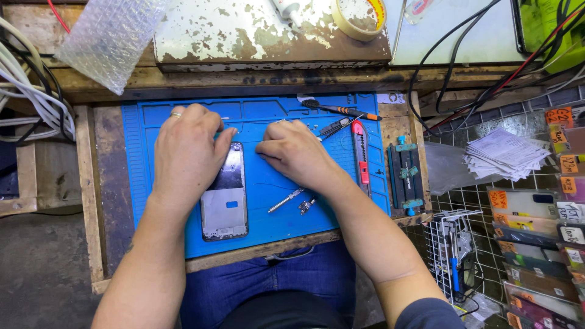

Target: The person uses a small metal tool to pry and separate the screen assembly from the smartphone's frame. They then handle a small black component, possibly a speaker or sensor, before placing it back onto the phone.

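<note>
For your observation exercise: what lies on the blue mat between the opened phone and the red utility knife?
In the head view, between the opened phone and the red utility knife lie the right hand, a small metal tool and a tiny part.

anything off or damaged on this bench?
The phone under the left hand lies opened, back off. Loose small parts sit on the blue mat. The metal box behind is badly rusted, paint flaking.

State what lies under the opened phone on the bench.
The phone frame lies flat on a blue work mat, which rests on a worn wooden bench. The left hand covers its upper end, so that part is hidden.
</note>
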